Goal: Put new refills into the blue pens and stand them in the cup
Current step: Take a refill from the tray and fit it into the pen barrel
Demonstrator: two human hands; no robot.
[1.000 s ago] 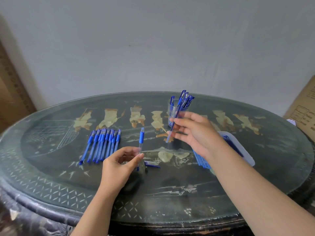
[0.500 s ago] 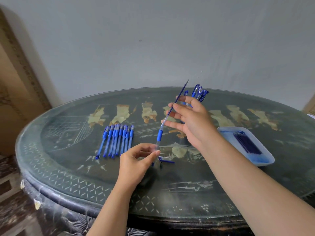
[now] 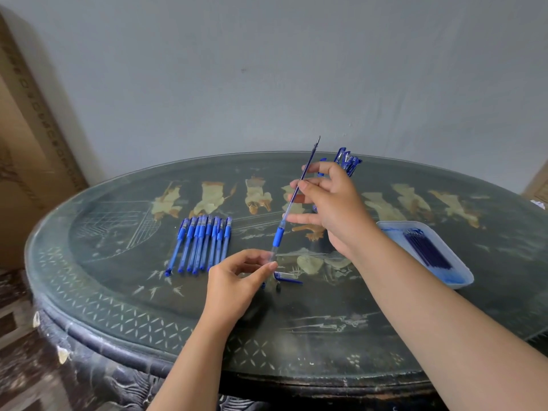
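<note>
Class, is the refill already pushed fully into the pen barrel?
No, most of the refill sticks out above the pen barrel, held by the right hand.

I get one view: head cam, wide-angle, tilted forward and down over the table (image 3: 296, 330). Close range: left hand (image 3: 234, 283) and right hand (image 3: 335, 209) sit mid-frame, forearms entering from the bottom. Far rim meets the wall (image 3: 267, 69) about mid-height. Floor (image 3: 17, 366) shows at bottom left.

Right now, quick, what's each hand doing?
Left hand: pinching the pen barrel at its lower end.
Right hand: pinching the refill that sticks out of the pen barrel.
</note>
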